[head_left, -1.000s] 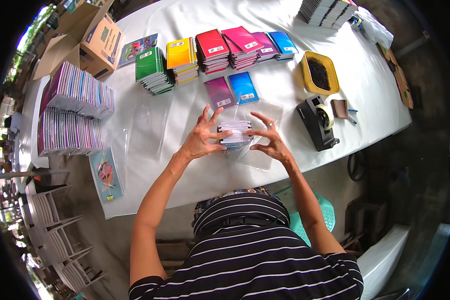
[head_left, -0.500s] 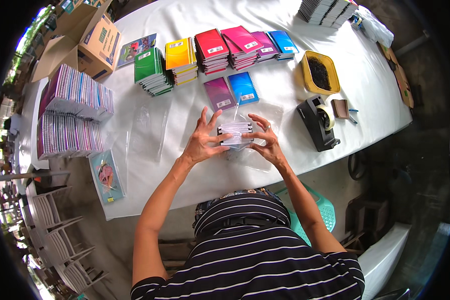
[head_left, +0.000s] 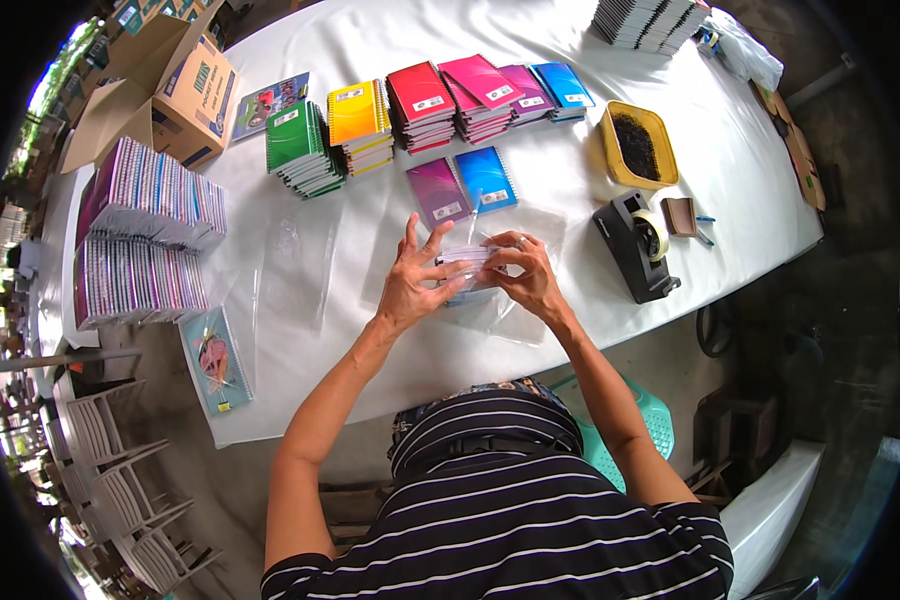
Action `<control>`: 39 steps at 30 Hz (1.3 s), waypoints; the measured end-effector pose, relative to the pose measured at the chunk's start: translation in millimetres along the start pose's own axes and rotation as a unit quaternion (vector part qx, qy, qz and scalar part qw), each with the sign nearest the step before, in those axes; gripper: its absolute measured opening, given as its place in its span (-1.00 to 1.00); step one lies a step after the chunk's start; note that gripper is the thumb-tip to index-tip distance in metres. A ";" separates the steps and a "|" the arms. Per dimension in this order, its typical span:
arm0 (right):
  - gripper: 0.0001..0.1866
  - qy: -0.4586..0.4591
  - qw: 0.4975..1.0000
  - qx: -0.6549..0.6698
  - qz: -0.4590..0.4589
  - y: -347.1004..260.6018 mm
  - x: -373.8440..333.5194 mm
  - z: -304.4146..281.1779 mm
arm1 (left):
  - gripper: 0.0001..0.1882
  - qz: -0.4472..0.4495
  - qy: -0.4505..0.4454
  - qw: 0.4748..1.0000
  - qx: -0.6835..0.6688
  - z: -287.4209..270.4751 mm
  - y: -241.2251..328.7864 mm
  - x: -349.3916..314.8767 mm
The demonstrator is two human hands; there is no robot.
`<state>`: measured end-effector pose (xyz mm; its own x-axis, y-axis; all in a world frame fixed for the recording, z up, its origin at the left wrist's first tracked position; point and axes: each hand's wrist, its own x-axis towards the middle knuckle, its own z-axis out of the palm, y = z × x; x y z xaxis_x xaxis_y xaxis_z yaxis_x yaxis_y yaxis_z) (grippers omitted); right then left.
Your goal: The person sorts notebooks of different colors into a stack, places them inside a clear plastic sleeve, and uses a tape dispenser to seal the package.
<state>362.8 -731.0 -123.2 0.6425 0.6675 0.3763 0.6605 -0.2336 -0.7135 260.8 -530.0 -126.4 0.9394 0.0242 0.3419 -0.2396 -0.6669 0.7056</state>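
A small bundle of notebooks (head_left: 457,256), white page edges up, stands in a clear plastic bag (head_left: 510,318) between my hands. My left hand (head_left: 415,281) grips the bundle's left side with thumb and index finger; its other fingers are raised. From the right, my right hand (head_left: 526,277) pinches at the top of the bundle, thumb and fingertips close together, and covers part of it. Whether plastic or paper lies in that pinch is too small to tell. Just beyond the hands lie a purple notebook (head_left: 438,192) and a blue notebook (head_left: 487,178).
Behind stand stacks of green (head_left: 298,145), yellow (head_left: 360,120), red (head_left: 422,100), pink (head_left: 482,85), purple and blue notebooks. At right are a yellow tub (head_left: 610,150) of small black pieces and a tape dispenser (head_left: 635,250). Wrapped notebook stacks (head_left: 150,200) and a carton (head_left: 195,100) stand left.
My right hand has moved inward over the bundle, its spread fingers now curled into a pinch at the top. My left hand keeps its hold, nearly unmoved.
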 end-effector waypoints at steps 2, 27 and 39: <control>-0.83 0.000 1.000 -0.021 -0.002 -1.2 1.4 -0.2 | -0.59 -0.007 0.018 1.000 -0.024 1.3 0.6 2.8; -0.79 -0.072 0.957 0.225 0.165 -3.9 17.6 -3.6 | -0.47 0.080 -0.299 0.941 0.138 -39.0 6.5 49.4; -0.71 -0.044 0.991 -0.034 0.124 32.6 -41.7 -152.7 | -0.33 0.169 -0.203 0.907 0.328 -32.4 28.9 20.7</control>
<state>416.9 -874.4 -71.9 0.7542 0.6419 0.1385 0.5126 -0.4437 -0.7351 265.4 -524.7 -78.8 0.8844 -0.4514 0.1190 -0.4583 -0.8880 0.0375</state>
